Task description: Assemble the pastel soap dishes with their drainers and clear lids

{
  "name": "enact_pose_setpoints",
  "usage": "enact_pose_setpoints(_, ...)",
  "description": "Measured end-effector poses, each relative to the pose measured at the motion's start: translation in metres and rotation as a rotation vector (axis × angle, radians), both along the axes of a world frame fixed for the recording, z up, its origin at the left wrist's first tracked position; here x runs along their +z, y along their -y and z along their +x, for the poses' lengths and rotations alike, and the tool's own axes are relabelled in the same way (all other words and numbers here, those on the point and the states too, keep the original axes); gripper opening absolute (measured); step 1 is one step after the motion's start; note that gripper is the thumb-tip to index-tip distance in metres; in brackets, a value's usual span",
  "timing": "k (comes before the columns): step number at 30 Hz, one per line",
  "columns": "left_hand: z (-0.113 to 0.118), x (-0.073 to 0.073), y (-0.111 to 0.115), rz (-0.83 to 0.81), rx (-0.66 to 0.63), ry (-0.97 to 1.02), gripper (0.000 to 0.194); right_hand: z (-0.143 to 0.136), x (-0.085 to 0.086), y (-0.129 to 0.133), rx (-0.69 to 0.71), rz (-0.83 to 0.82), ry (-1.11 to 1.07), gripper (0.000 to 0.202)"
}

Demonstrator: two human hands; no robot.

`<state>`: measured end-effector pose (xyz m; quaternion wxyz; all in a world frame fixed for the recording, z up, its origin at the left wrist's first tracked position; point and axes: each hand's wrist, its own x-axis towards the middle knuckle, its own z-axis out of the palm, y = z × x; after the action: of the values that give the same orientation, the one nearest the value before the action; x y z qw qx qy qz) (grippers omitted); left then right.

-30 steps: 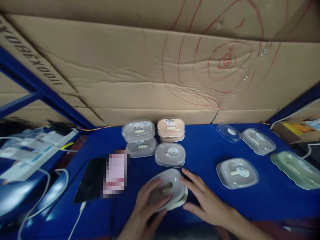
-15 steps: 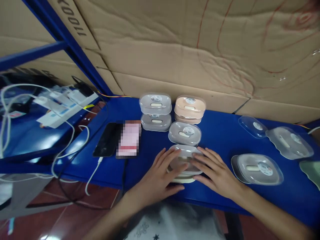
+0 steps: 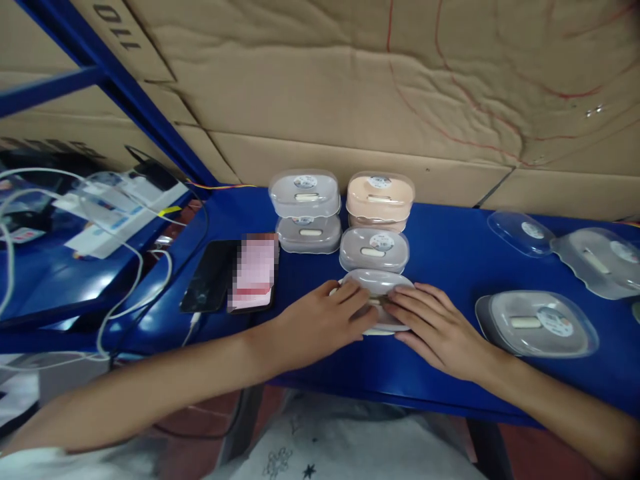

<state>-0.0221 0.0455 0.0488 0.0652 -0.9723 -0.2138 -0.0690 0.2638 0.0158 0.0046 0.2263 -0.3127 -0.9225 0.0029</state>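
Near the table's front edge lies an oval plastic box, like a soap dish, with a clear lid (image 3: 377, 277) over it and a pale rim showing below. My left hand (image 3: 333, 320) grips the lid's left side with bent fingers, the wrist crossing in from the left. On the opposite side, my right hand (image 3: 435, 323) curls its fingers over the lid's edge and top. Fingers hide most of the box's middle. Directly behind it sits a grey oval box (image 3: 374, 250) with a round sticker on its clear lid.
Two stacked grey boxes (image 3: 305, 193) and stacked peach boxes (image 3: 381, 197) stand by the cardboard wall (image 3: 300, 100). Rightward lie a grey lidded box (image 3: 543, 327), another grey one (image 3: 600, 260) and a loose clear lid (image 3: 520, 233). Leftward are two phones (image 3: 207, 277) and a power strip (image 3: 120, 220).
My left hand's fingers have bent more closely around the lid, and its forearm now lies flatter across the front. My right hand stays on the lid. The view has shifted slightly.
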Motion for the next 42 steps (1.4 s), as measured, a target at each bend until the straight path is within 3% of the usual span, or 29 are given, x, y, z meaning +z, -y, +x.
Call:
enact_pose_setpoints(9,-0.013,-0.009,-0.012,0.010,-0.097,0.084,0.037,0.002,0.001,-0.007,0.075,-0.030,-0.037,0.043)
enact_pose_setpoints(14,-0.022,-0.007,-0.021,-0.076,-0.156,0.177,0.024,0.002,0.003,-0.007,0.079,-0.046,-0.071,0.038)
enact_pose_setpoints(20,-0.020,-0.015,-0.022,-0.001,-0.204,0.107,0.024,-0.005,0.010,0.003,0.039,0.068,0.077,0.042)
enact_pose_setpoints(26,-0.019,-0.016,-0.025,-0.005,-0.215,0.122,0.024,-0.006,0.017,0.008,0.044,0.248,0.079,0.035)
enact_pose_setpoints(33,-0.018,-0.016,-0.024,-0.015,-0.212,0.103,0.021,-0.015,0.014,0.012,0.052,0.317,0.166,0.031)
enact_pose_setpoints(35,-0.018,-0.017,-0.022,-0.040,-0.208,0.119,0.021,-0.012,0.022,0.011,0.085,0.246,0.173,0.033)
enact_pose_setpoints(37,-0.019,-0.018,-0.021,-0.063,-0.203,0.152,0.024,0.003,0.041,0.004,0.095,0.128,0.151,0.036)
enact_pose_setpoints(39,-0.019,-0.018,-0.020,-0.077,-0.198,0.179,0.026,0.037,0.065,-0.012,-0.052,0.023,0.097,0.041)
enact_pose_setpoints(42,-0.020,-0.017,-0.020,-0.119,-0.185,0.208,0.024,0.115,0.085,-0.048,-0.580,-0.018,0.058,0.045)
